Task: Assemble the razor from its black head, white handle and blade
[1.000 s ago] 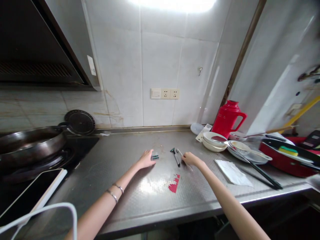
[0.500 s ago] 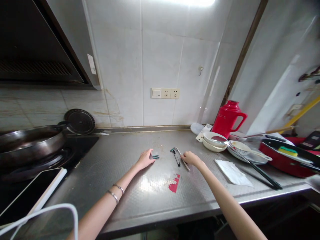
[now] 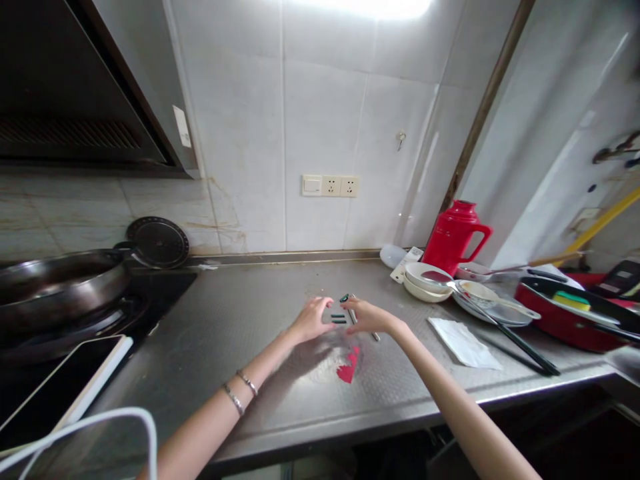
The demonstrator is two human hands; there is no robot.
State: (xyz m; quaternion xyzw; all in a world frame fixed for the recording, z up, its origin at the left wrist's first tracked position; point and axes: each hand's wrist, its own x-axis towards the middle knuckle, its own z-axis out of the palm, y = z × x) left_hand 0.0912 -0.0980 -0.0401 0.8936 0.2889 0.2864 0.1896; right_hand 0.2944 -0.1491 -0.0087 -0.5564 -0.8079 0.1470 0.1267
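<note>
Head view: left hand (image 3: 311,320) seemingly pinches 2 slim dark bars (image 3: 339,319); right hand (image 3: 369,319) grip unclear.

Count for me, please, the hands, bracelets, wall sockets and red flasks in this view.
Hands: 2
Bracelets: 2
Sockets: 2
Flasks: 1
Total: 7
</note>
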